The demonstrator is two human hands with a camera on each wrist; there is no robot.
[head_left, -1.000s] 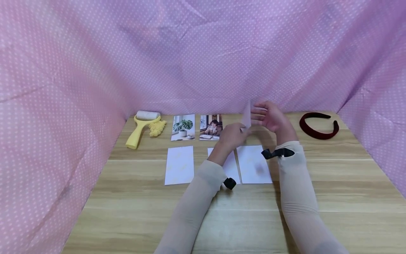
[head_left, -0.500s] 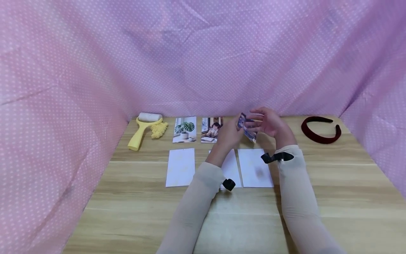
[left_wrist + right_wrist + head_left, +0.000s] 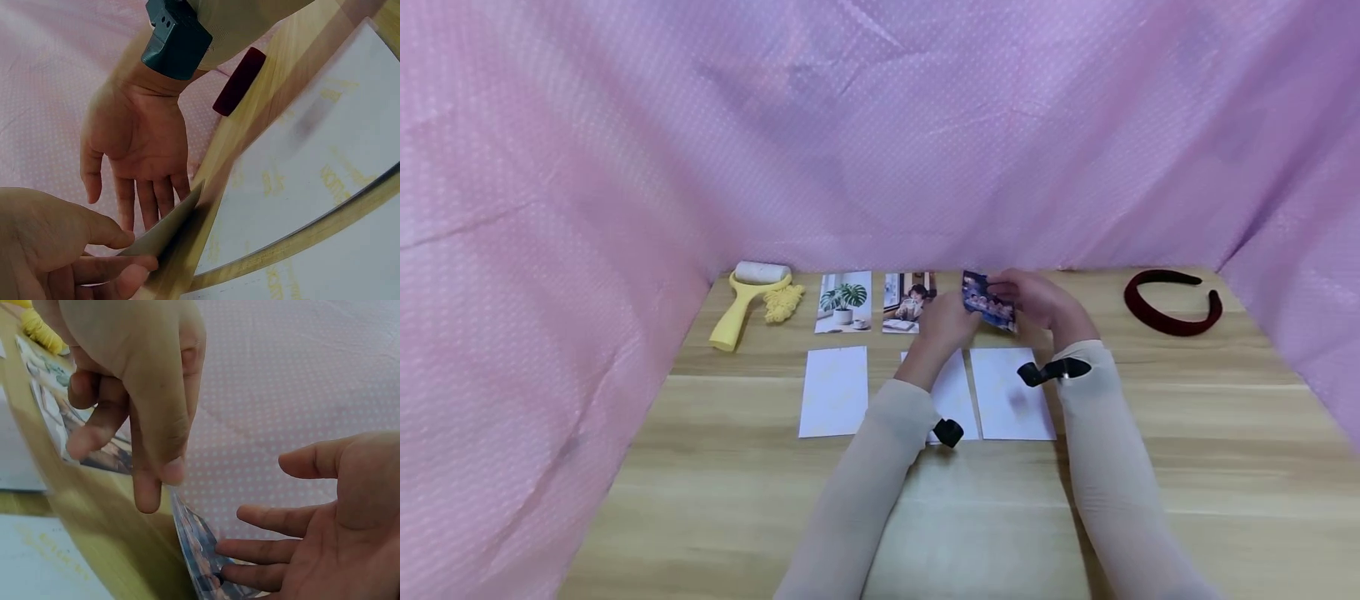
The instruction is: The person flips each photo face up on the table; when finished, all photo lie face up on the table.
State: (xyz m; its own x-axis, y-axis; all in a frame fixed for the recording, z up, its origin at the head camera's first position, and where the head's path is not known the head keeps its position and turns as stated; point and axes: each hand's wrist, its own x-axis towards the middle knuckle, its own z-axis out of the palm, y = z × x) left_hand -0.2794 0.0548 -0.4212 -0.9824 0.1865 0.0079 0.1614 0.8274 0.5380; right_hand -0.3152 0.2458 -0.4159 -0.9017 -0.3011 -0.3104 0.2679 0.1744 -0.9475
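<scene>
A photo card with a dark blue picture is tilted over the back of the table. My left hand pinches its near left edge between thumb and fingers. On the card's other side my right hand has its fingers straight, and their tips touch the picture in the right wrist view. To the left lie a plant photo and a photo of a person with a cup, partly behind the left hand. White sheets lie in front: a left one, a middle one partly under the left arm, and a right one.
A yellow-handled lint roller lies at the back left, touching a yellow knitted or yarn piece. The dark red headband rests at the back right. A pink dotted cloth hangs behind the wooden table.
The card has turned from upright, blank side showing, to leaning back with its picture showing. My right hand has lowered toward it, while the left keeps its pinch.
</scene>
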